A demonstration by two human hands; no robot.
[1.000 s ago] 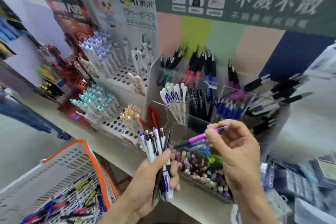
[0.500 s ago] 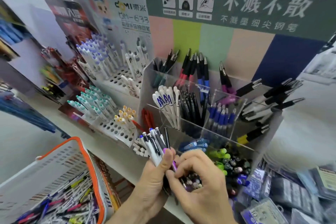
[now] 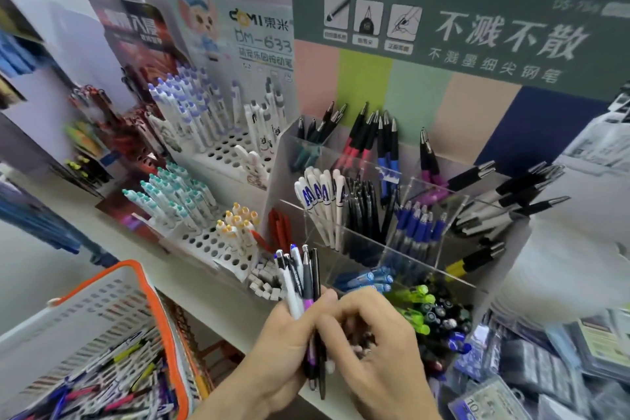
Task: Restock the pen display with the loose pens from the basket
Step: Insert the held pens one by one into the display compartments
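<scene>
My left hand (image 3: 272, 348) grips a bundle of pens (image 3: 301, 280), white, grey, black and purple, held upright in front of the shelf. My right hand (image 3: 378, 348) presses against the bundle from the right, fingers curled on the pens. Behind them stands the clear acrylic pen display (image 3: 361, 235) with compartments of white, black, blue, red and green pens. The white basket with an orange rim (image 3: 150, 286) sits at the lower left, holding several loose pens (image 3: 112, 382).
White peg-hole racks (image 3: 218, 242) with teal, purple and yellow-capped pens stand left of the display. A green header card (image 3: 477, 27) rises behind it. Packaged goods (image 3: 545, 368) lie at the lower right. The white shelf edge (image 3: 211, 293) runs under the displays.
My right hand, which held a purple pen up by the display, has come down to the bundle in my left hand. The purple pen now sits in the bundle.
</scene>
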